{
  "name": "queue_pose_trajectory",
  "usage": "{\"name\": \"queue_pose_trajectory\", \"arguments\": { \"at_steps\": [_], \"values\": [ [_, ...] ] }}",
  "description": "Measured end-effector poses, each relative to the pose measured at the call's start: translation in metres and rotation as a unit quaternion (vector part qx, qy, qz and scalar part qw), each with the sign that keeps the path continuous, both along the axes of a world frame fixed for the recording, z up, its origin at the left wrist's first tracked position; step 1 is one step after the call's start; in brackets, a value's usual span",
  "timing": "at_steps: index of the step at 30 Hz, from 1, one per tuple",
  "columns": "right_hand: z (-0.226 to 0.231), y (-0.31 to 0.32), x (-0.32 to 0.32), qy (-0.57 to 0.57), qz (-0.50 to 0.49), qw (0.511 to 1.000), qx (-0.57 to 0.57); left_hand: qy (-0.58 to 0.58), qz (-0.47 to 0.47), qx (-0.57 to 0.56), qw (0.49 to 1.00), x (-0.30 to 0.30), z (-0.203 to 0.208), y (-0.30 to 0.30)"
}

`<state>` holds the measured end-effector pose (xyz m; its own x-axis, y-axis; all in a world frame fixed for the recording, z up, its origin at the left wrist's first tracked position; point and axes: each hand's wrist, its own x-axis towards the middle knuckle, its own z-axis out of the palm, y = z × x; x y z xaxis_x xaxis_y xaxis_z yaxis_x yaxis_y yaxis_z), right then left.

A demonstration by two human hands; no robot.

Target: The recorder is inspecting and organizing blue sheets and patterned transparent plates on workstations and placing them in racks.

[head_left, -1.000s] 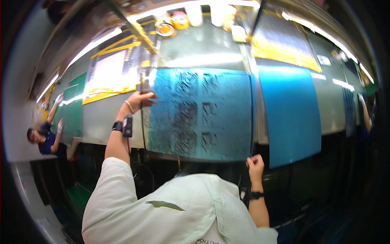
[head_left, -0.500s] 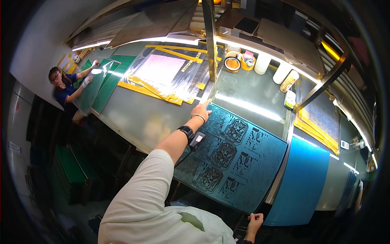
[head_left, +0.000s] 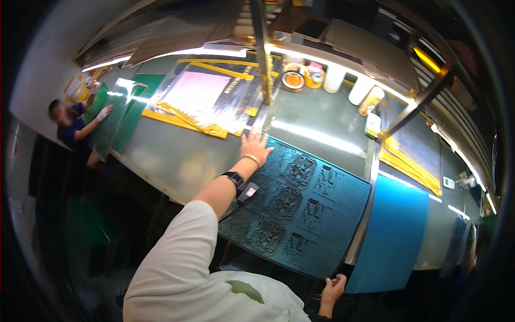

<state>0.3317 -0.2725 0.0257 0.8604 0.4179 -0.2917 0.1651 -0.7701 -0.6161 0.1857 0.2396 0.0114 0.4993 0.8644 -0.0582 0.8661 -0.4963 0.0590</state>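
A blue-green circuit board panel with dark printed track patterns lies slanted over the near edge of the bench. My left hand rests at its far left corner, fingers spread and nothing gripped. A bracelet and a dark watch-like band with a small device circle that wrist. At the panel's near right corner, my right hand is closed, pinching the corner; its fingertips are partly hidden. Right of the panel, beyond a narrow gap, lies a plain bright blue panel.
Clear film sheets edged with yellow tape lie far left on the bench. Tape rolls, white cylinders and a bottle line the back. Metal posts hold a shelf. A gloved co-worker handles green panels.
My left hand has gone from partly curled at the panel's corner to fingers spread. My right hand stays at the near corner. The whole view has shifted slightly.
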Motion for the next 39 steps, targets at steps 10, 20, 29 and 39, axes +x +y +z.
{"name": "queue_pose_trajectory", "arguments": {
  "at_steps": [10, 20, 29, 39],
  "values": [
    [0.015, 0.183, 0.135, -0.346, 0.344, 0.863, -0.130, -0.097, -0.009, 0.087, 0.991, -0.012, -0.035, -0.019],
    [-0.011, 0.233, 0.184, -0.356, 0.310, 0.864, -0.177, -0.099, 0.005, 0.100, 0.990, -0.016, -0.033, -0.029],
    [0.011, 0.146, 0.099, -0.284, 0.340, 0.889, -0.114, -0.051, 0.028, 0.102, 0.993, -0.019, -0.030, -0.027],
    [0.010, -0.037, -0.010, -0.180, 0.301, 0.925, -0.147, -0.066, -0.002, 0.063, 0.996, -0.063, -0.022, -0.082]
  ]
}}
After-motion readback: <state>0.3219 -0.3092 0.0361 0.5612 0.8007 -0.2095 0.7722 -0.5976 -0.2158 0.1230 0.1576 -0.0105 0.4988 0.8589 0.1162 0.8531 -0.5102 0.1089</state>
